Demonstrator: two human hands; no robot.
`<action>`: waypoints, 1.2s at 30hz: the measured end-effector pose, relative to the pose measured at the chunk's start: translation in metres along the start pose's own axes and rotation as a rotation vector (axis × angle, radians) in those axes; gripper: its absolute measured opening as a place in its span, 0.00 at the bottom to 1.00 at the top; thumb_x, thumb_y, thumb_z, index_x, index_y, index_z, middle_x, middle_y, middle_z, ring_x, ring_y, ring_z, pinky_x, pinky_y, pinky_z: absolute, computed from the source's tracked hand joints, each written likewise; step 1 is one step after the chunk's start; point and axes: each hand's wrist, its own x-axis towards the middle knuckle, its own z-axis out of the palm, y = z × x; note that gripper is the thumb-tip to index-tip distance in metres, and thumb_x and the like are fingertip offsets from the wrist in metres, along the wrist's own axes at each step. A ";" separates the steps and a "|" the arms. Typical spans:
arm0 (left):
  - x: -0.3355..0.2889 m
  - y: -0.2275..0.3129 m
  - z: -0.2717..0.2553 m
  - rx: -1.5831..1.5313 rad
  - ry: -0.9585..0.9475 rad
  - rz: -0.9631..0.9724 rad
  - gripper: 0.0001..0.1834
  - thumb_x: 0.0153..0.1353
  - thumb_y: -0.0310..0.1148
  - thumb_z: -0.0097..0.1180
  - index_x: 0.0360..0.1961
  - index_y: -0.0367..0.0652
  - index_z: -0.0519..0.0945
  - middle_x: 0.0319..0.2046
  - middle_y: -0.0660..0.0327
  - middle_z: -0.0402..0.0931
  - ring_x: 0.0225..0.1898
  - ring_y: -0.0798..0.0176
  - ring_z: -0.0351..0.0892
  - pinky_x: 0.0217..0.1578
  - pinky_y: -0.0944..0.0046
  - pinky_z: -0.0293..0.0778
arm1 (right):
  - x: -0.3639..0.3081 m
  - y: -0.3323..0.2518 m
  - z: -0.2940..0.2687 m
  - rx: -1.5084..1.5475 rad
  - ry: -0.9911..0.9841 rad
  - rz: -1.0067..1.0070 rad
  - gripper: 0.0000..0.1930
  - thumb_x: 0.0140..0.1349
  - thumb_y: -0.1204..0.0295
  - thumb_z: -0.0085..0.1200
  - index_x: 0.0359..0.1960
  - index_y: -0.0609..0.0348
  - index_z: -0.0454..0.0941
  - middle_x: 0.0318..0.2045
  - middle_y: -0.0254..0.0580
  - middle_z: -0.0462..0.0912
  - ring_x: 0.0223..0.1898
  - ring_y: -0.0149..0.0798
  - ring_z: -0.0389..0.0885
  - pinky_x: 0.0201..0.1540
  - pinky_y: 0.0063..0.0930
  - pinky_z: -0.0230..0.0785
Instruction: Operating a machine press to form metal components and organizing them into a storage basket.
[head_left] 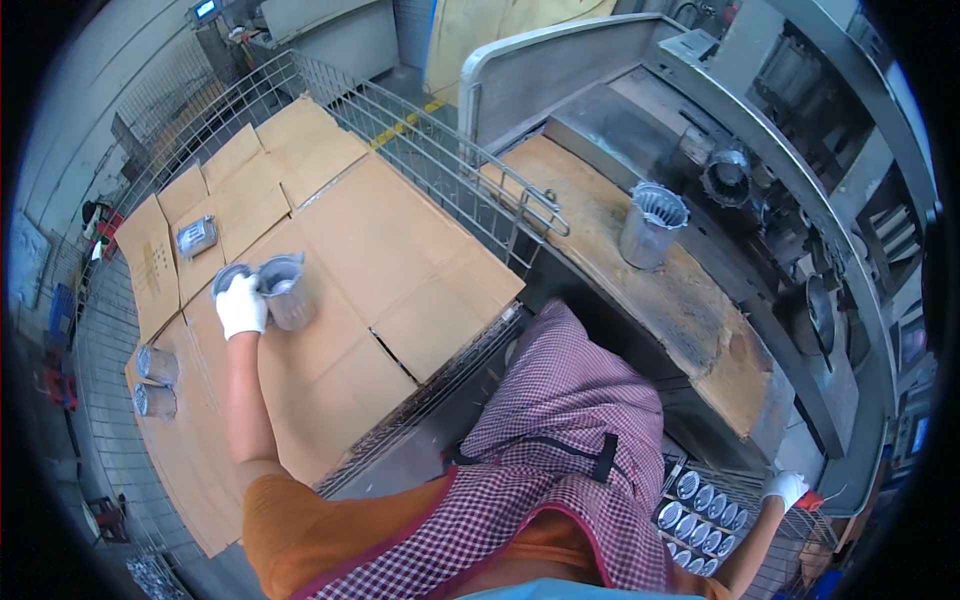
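Observation:
My left hand, in a white glove, is closed on grey cylindrical metal castings above the cardboard at the left. One casting shows partly behind the fingers; a larger open-topped casting touches it on the right. Whether both are gripped cannot be made out. Far out at the lower right, my right hand, also gloved in white, is beside a wire basket and a red piece. Its fingers are too small to make out. Rows of round metal parts lie left of it.
More castings lie on the cardboard. A wire cage surrounds the cardboard. One ribbed casting stands on the worn wooden bench at the right, before a machine holding another casting. A curved metal guard rises behind.

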 end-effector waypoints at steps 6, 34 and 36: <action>0.021 0.129 -0.098 -0.255 0.361 0.516 0.15 0.47 0.28 0.53 0.37 0.43 0.84 0.41 0.53 0.82 0.45 0.51 0.80 0.45 0.55 0.75 | 0.001 0.001 -0.062 0.185 -0.041 0.000 0.23 0.62 0.49 0.44 0.36 0.54 0.84 0.38 0.45 0.84 0.42 0.46 0.81 0.45 0.40 0.67; 0.078 0.447 -0.117 -0.219 0.336 0.592 0.24 0.52 0.45 0.58 0.53 0.58 0.79 0.53 0.50 0.75 0.53 0.46 0.75 0.52 0.47 0.71 | 0.016 -0.009 -0.047 0.851 0.191 0.418 0.14 0.53 0.58 0.49 0.26 0.50 0.84 0.29 0.47 0.84 0.32 0.53 0.82 0.35 0.44 0.74; 0.077 0.441 -0.111 -0.280 0.248 0.578 0.25 0.53 0.44 0.56 0.53 0.51 0.78 0.55 0.49 0.73 0.54 0.44 0.74 0.54 0.49 0.69 | 0.027 -0.017 -0.047 0.876 0.205 0.413 0.15 0.54 0.57 0.49 0.26 0.49 0.85 0.28 0.48 0.84 0.32 0.54 0.83 0.37 0.44 0.75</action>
